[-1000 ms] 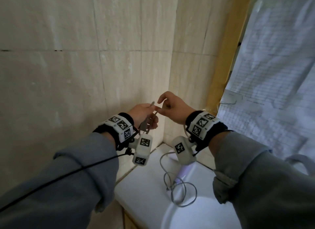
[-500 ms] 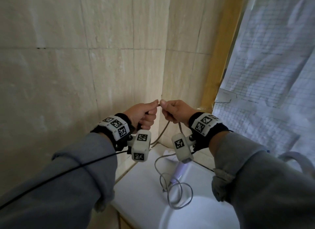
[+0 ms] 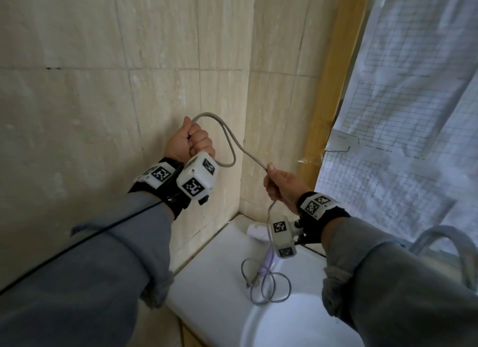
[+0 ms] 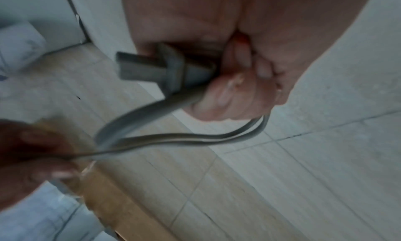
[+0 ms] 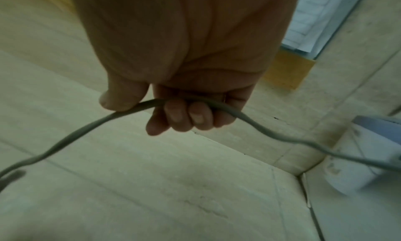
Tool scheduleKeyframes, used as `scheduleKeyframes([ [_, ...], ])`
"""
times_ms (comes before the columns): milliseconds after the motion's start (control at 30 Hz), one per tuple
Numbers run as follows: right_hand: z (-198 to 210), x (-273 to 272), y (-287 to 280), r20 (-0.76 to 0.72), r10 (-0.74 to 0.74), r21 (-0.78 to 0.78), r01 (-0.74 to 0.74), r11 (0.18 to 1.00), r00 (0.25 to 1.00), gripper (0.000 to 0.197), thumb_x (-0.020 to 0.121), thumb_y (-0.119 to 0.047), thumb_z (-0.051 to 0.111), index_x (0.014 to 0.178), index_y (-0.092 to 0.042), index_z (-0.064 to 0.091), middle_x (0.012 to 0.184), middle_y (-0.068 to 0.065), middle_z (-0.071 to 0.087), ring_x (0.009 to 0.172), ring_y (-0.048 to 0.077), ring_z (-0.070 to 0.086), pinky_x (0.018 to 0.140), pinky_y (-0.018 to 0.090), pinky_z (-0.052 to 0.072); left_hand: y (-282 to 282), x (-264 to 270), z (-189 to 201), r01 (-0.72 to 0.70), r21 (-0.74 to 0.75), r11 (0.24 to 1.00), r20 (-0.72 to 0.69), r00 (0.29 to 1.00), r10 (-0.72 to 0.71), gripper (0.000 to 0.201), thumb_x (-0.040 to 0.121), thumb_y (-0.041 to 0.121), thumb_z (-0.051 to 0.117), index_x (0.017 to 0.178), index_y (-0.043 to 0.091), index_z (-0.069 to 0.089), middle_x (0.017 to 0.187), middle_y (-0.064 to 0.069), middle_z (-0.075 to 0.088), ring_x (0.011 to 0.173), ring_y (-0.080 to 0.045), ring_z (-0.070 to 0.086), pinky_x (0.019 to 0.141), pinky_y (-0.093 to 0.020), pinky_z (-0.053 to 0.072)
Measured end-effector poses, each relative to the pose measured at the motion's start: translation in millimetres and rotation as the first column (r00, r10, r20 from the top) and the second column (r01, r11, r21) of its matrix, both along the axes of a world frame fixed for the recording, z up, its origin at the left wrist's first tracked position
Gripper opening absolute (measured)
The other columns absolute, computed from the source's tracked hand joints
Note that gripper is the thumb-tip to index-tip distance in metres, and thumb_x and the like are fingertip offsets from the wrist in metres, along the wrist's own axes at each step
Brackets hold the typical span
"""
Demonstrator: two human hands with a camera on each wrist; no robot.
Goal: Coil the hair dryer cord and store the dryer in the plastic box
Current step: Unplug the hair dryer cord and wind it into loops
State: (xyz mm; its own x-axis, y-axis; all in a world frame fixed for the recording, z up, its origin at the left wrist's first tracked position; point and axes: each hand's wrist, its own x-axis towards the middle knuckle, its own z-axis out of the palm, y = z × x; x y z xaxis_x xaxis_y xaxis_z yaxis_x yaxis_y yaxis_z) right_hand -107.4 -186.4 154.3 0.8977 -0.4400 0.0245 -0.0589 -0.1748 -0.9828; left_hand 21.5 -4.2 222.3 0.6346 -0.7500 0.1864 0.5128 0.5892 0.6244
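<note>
- Left hand is raised in front of the tiled wall, fist clenched round the plug end of the grey cord; the plug is seen gripped in the curled fingers in the left wrist view.
- A loop of cord is seen coming out of the top of the left fist, with a second loop hanging just below it.
- Right hand is held lower and to the right, apart from the left hand, closed on the cord; in the right wrist view the cord is pinned between thumb and curled fingers.
- The stretch of cord between the two hands is slack and curved.
- From the right hand the cord drops to the white basin surround, where loose turns are piled at the front edge of the sink bowl.
- Hair dryer is lying at the back corner of the surround, near the wall corner, partly hidden by the right wrist camera.
- Plastic box: not seen in any view.
- Grey sleeves are worn on both arms; a plastic sheet is hung at right.
</note>
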Motion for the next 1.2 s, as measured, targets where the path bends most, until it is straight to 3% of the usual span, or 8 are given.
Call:
scheduleKeyframes([
  [267, -13.1, 8.8, 14.7, -0.073, -0.074, -0.335, 0.045, 0.941, 0.995, 0.04, 0.096, -0.036, 0.038, 0.078, -0.012, 0.065, 0.062, -0.004, 0.048, 0.06, 0.013, 0.045, 0.062, 0.024, 0.038, -5.3, -5.6, 9.7, -0.231, -0.053, 0.971, 0.04, 0.972, 0.233, 0.055, 0.098, 0.046, 0.025, 0.056, 0.02, 0.049, 0.034, 0.007, 0.034, 0.029, -0.005, 0.032, 0.041, -0.015, 0.04],
  [433, 9.9, 9.5, 27.0, -0.007, -0.192, -0.674, 0.138, 0.726, 0.981, 0.031, 0.096, -0.036, 0.036, 0.111, -0.019, 0.057, 0.081, -0.005, 0.059, 0.074, 0.017, 0.057, 0.066, 0.028, 0.045, -12.8, -16.2, 4.8, -0.398, 0.114, 0.91, 0.304, 0.886, 0.35, 0.038, 0.1, 0.038, 0.028, 0.072, 0.019, 0.046, 0.038, 0.009, 0.04, 0.034, -0.005, 0.035, 0.048, -0.02, 0.042],
  [733, 39.6, 11.0, 56.0, -0.058, -0.146, -0.907, 0.009, 0.421, 0.988, 0.022, 0.091, -0.038, 0.047, 0.095, -0.02, 0.061, 0.083, -0.003, 0.063, 0.078, 0.019, 0.058, 0.064, 0.028, 0.041, -19.2, -32.1, -9.4, -0.52, 0.219, 0.826, 0.663, 0.7, 0.265, 0.032, 0.099, 0.028, 0.033, 0.075, 0.017, 0.05, 0.06, 0.003, 0.053, 0.055, -0.012, 0.047, 0.062, -0.027, 0.048],
  [833, 50.2, 11.9, 57.3, -0.075, -0.005, -0.906, -0.066, 0.419, 0.997, 0.025, 0.087, -0.013, 0.049, 0.106, -0.016, 0.065, 0.101, 0.003, 0.064, 0.093, 0.019, 0.059, 0.078, 0.026, 0.045, -20.1, -37.2, -11.3, -0.588, 0.309, 0.748, 0.768, 0.618, 0.168, 0.03, 0.099, 0.029, 0.034, 0.076, 0.018, 0.049, 0.089, 0.001, 0.063, 0.077, -0.014, 0.059, 0.063, -0.025, 0.051],
  [933, 57.6, 11.2, 53.8, -0.052, 0.077, -0.875, -0.083, 0.477, 0.996, 0.042, 0.08, 0.009, 0.042, 0.113, -0.009, 0.061, 0.103, 0.006, 0.054, 0.091, 0.013, 0.047, 0.077, 0.019, 0.037, -20.2, -39.7, -13.6, -0.594, 0.379, 0.71, 0.794, 0.602, 0.08, 0.027, 0.097, 0.034, 0.035, 0.077, 0.022, 0.049, 0.088, 0.003, 0.061, 0.084, -0.023, 0.066, 0.073, -0.039, 0.057],
  [1000, 57.2, 10.9, 51.5, -0.014, 0.065, -0.843, -0.047, 0.536, 0.998, 0.026, 0.081, 0.009, 0.041, 0.098, -0.006, 0.053, 0.098, 0.009, 0.054, 0.083, 0.015, 0.046, 0.069, 0.021, 0.037, -21.7, -42.2, -13.9, -0.611, 0.394, 0.687, 0.809, 0.585, 0.057, 0.025, 0.096, 0.036, 0.035, 0.081, 0.022, 0.05, 0.084, 0.001, 0.061, 0.083, -0.027, 0.067, 0.08, -0.049, 0.055],
  [1100, 52.4, 10.0, 50.0, 0.06, 0.077, -0.757, -0.005, 0.653, 0.995, 0.017, 0.083, 0.003, 0.049, 0.085, -0.011, 0.04, 0.079, -0.001, 0.049, 0.069, 0.015, 0.045, 0.057, 0.02, 0.038, -23.9, -45.7, -13.3, -0.667, 0.393, 0.633, 0.841, 0.539, 0.046, 0.025, 0.098, 0.033, 0.032, 0.093, 0.014, 0.048, 0.086, -0.001, 0.062, 0.075, -0.018, 0.064, 0.054, -0.029, 0.05],
  [1200, 53.5, 8.5, 51.5, 0.124, 0.108, -0.707, 0.012, 0.707, 0.986, 0.029, 0.078, -0.011, 0.068, 0.084, -0.013, 0.04, 0.072, -0.007, 0.046, 0.061, 0.008, 0.043, 0.055, 0.013, 0.041, -26.1, -47.2, -17.3, -0.733, 0.352, 0.583, 0.903, 0.43, -0.005, 0.026, 0.099, 0.03, 0.032, 0.088, 0.012, 0.047, 0.074, -0.001, 0.056, 0.068, -0.017, 0.055, 0.052, -0.024, 0.037],
])
